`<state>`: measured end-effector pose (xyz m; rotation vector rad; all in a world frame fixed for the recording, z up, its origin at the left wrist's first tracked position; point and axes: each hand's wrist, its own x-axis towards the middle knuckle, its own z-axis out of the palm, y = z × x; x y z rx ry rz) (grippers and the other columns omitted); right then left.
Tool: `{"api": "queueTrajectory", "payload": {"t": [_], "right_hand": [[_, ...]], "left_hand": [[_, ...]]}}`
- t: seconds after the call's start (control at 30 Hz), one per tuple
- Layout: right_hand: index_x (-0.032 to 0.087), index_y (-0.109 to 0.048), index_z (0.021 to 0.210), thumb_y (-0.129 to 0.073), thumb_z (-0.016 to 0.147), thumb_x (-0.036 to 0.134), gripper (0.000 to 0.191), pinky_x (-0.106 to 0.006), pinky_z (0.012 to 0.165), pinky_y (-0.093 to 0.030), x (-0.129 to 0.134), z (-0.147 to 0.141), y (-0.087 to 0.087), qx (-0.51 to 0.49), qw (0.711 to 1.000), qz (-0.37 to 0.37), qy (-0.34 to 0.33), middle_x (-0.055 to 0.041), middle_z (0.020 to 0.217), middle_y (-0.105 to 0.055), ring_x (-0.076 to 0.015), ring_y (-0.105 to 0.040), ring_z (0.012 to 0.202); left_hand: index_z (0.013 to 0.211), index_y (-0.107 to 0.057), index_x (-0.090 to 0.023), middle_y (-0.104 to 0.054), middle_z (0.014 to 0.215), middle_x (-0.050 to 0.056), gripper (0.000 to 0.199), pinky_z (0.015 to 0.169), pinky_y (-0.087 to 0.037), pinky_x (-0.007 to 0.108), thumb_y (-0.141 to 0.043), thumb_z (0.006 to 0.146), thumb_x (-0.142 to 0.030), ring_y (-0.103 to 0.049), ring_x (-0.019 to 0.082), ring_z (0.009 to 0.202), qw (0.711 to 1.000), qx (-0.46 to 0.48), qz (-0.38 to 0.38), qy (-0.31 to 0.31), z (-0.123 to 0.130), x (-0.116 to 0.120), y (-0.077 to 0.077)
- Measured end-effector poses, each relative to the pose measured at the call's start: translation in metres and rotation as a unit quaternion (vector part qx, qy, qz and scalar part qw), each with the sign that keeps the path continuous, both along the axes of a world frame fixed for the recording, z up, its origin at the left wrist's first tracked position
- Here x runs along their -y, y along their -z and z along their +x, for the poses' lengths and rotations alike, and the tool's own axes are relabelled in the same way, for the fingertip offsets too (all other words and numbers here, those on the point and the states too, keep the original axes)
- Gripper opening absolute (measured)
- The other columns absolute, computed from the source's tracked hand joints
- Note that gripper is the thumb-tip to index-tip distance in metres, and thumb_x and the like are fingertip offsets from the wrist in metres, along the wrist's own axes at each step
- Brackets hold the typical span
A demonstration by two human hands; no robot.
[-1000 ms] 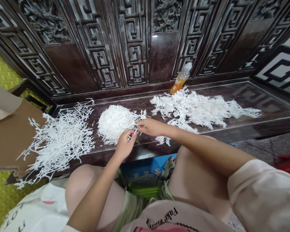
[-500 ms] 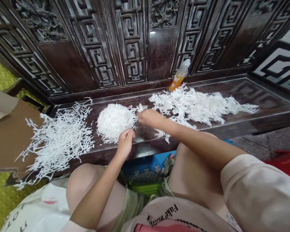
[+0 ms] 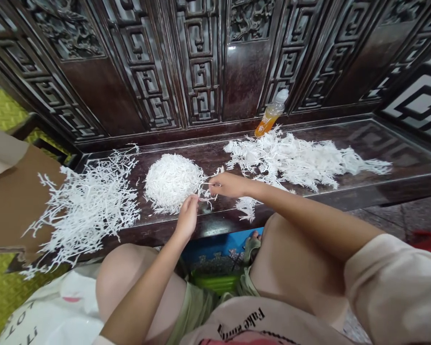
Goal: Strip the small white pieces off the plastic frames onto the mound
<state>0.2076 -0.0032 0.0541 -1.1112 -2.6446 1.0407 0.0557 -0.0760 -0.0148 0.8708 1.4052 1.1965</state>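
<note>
A thin white branched sprig (image 3: 205,192) stretches between my two hands just above the bench. My left hand (image 3: 188,214) is closed in a pinch at its near end. Closed fingers of my right hand (image 3: 230,185) grip the sprig's other side. Close behind my left hand lies a round heap of small white pieces (image 3: 174,182). To the right, behind my right forearm, spreads a pile of white feathery sprigs (image 3: 290,155). A tangle of bare white branched stems (image 3: 89,206) sits at the left end.
The dark wooden bench (image 3: 355,184) has a carved back (image 3: 246,79). A bottle with orange drink (image 3: 269,117) stands behind the right pile. Brown cardboard (image 3: 17,206) is at far left, above a white printed bag (image 3: 64,311). A small white clump (image 3: 247,207) lies near the front edge.
My right hand has come down and slightly right, toward me. The sprig now shows clearly between my hands. My left hand has moved only slightly, and the view has shifted a little.
</note>
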Motion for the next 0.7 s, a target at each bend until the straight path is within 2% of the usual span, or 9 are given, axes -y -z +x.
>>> {"api": "queueTrajectory", "payload": {"t": [0.07, 0.13, 0.23, 0.3, 0.4, 0.47, 0.6, 0.7], "right_hand": [[0.011, -0.064, 0.072, -0.043, 0.073, 0.019, 0.022, -0.021, 0.057, -0.033, -0.001, -0.001, 0.0, -0.007, 1.0, -0.006, 0.016, -0.0046, 0.072, -0.064, -0.011, -0.05, 0.063], [0.011, -0.064, 0.07, -0.043, 0.073, 0.018, 0.022, -0.021, 0.059, -0.033, -0.002, 0.0, 0.002, -0.026, 0.999, -0.018, 0.033, -0.0043, 0.072, -0.063, -0.0108, -0.05, 0.064], [0.012, -0.065, 0.069, -0.042, 0.074, 0.019, 0.024, -0.021, 0.062, -0.035, -0.004, 0.002, 0.005, -0.073, 0.994, -0.063, 0.05, -0.0038, 0.072, -0.063, -0.0102, -0.051, 0.065], [0.012, -0.065, 0.07, -0.043, 0.075, 0.022, 0.025, -0.021, 0.059, -0.035, -0.004, 0.002, 0.006, -0.093, 0.986, -0.118, 0.072, -0.0035, 0.07, -0.062, -0.0091, -0.049, 0.061], [0.013, -0.064, 0.07, -0.045, 0.074, 0.027, 0.024, -0.021, 0.052, -0.032, -0.001, 0.0, 0.005, -0.105, 0.968, -0.204, 0.105, -0.002, 0.063, -0.059, -0.007, -0.042, 0.051], [0.012, -0.064, 0.069, -0.047, 0.073, 0.028, 0.024, -0.02, 0.049, -0.03, 0.002, -0.003, 0.004, -0.111, 0.96, -0.231, 0.109, -0.0004, 0.057, -0.056, -0.0061, -0.038, 0.048], [0.011, -0.065, 0.069, -0.048, 0.072, 0.03, 0.026, -0.02, 0.049, -0.028, 0.005, -0.006, 0.003, -0.099, 0.969, -0.204, 0.094, 0.0017, 0.052, -0.052, -0.0062, -0.038, 0.049], [0.011, -0.066, 0.072, -0.048, 0.072, 0.03, 0.026, -0.02, 0.05, -0.028, 0.004, -0.006, 0.006, -0.082, 0.982, -0.16, 0.06, 0.0006, 0.057, -0.056, -0.0069, -0.041, 0.051]], "left_hand": [[0.07, -0.056, -0.016, -0.034, 0.052, -0.003, 0.035, 0.047, -0.027, 0.021, -0.043, 0.074, -0.049, -0.032, 0.008, 0.048, 0.999, 0.023, 0.015, 0.028, 0.001, 0.002, 0.0], [0.078, -0.058, -0.016, -0.034, 0.053, -0.003, 0.04, 0.049, -0.028, 0.022, -0.041, 0.075, -0.052, -0.032, 0.009, 0.049, 0.998, 0.045, 0.038, 0.035, 0.001, 0.004, 0.0], [0.09, -0.058, -0.018, -0.038, 0.056, -0.003, 0.034, 0.054, -0.031, 0.021, -0.049, 0.073, -0.046, -0.036, 0.009, 0.053, 0.995, 0.06, 0.062, 0.044, 0.002, 0.007, -0.004], [0.095, -0.056, -0.02, -0.043, 0.061, -0.003, 0.032, 0.059, -0.033, 0.02, -0.056, 0.069, -0.039, -0.04, 0.008, 0.058, 0.993, 0.064, 0.077, 0.055, 0.004, 0.011, -0.007], [0.093, -0.055, -0.021, -0.045, 0.062, -0.005, 0.031, 0.061, -0.034, 0.019, -0.063, 0.064, -0.03, -0.043, 0.008, 0.059, 0.992, 0.06, 0.094, 0.054, 0.007, 0.016, -0.01], [0.088, -0.054, -0.02, -0.047, 0.062, -0.005, 0.027, 0.061, -0.034, 0.019, -0.063, 0.064, -0.029, -0.044, 0.007, 0.059, 0.993, 0.048, 0.097, 0.036, 0.009, 0.017, -0.011], [0.076, -0.054, -0.017, -0.057, 0.071, -0.002, 0.016, 0.068, -0.036, 0.021, -0.058, 0.069, -0.031, -0.05, 0.01, 0.069, 0.994, 0.011, 0.11, 0.004, 0.011, 0.015, -0.014], [0.071, -0.056, -0.016, -0.058, 0.07, -0.001, 0.016, 0.07, -0.036, 0.022, -0.057, 0.069, -0.032, -0.051, 0.011, 0.07, 0.995, -0.005, 0.1, 0.007, 0.01, 0.013, -0.014]]}}
